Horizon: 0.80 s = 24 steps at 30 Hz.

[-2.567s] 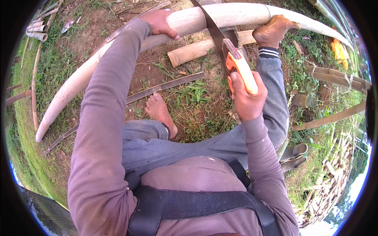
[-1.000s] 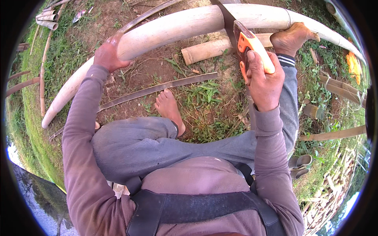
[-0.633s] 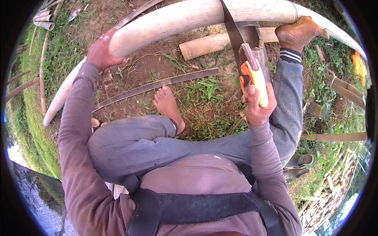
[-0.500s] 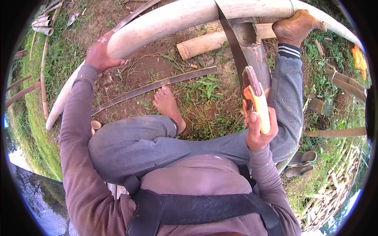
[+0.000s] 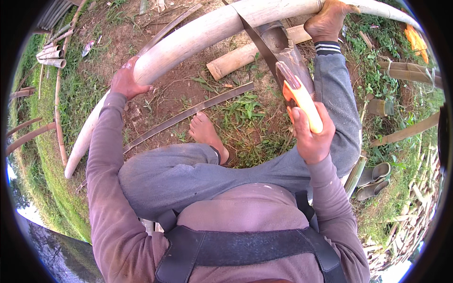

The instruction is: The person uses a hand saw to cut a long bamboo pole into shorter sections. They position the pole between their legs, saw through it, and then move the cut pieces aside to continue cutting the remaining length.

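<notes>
A long pale bamboo pole [image 5: 198, 38] curves across the top of the view. My left hand [image 5: 128, 81] grips it at the left, thumb on the near side. In my right hand [image 5: 313, 134] is a hand saw [image 5: 302, 101] with an orange and yellow handle, the fingers wrapped round it. The saw's dark blade [image 5: 259, 43] lies across the pole, its tip reaching past the far side. My bare right foot [image 5: 326, 21] presses on the pole to the right of the blade. Below the pole stands a hollow brown bamboo piece [image 5: 297, 59], close beside the blade.
A shorter bamboo length [image 5: 236, 60] lies under the pole. A split bamboo strip [image 5: 188, 112] crosses the ground near my left foot [image 5: 206, 134]. At right are tied bamboo pieces [image 5: 410, 74], boots [image 5: 373, 181] and an orange cloth-like thing [image 5: 416, 43]. Cut bamboo tubes [image 5: 53, 55] lie at upper left.
My right hand has pushed the saw forward, away from me, so more of its blade passes beyond the pole. My left hand keeps its grip. The whole view has shifted slightly.
</notes>
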{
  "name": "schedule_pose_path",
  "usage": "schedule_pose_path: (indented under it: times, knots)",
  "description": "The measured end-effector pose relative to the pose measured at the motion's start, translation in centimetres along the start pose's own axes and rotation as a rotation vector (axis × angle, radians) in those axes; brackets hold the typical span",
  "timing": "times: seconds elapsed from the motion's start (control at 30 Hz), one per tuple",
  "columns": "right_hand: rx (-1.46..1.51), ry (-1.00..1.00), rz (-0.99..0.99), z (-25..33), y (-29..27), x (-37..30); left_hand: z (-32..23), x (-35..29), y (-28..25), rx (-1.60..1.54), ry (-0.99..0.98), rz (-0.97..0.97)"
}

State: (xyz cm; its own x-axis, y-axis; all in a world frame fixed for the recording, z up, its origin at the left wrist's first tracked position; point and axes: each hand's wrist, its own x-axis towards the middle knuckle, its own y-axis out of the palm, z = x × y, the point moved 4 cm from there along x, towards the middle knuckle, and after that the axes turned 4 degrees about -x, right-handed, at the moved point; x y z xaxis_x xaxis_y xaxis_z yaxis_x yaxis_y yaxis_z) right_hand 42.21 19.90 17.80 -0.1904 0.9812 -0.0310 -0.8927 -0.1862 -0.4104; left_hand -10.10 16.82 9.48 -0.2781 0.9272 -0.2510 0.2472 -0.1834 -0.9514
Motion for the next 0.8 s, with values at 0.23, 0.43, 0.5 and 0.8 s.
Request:
schedule_pose_path:
  times: [0.23, 0.43, 0.5, 0.8]
  knots:
    - [0.095, -0.133, -0.068, -0.9, 5.1, 9.0, -1.1, 1.1, 0.1, -0.016, 0.050, -0.003]
    - [-0.011, -0.143, -0.077, 0.5, 6.1, 8.5, 0.6, -0.1, 0.9, 0.039, 0.000, -0.043]
    - [0.000, -0.024, -0.012, -1.6, 2.2, 3.0, 0.4, -0.6, 0.9, 0.024, -0.017, 0.014]
    - [0.012, -0.157, -0.051, 0.1, 6.0, 11.1, -0.5, 1.2, -0.3, -0.005, -0.024, 0.081]
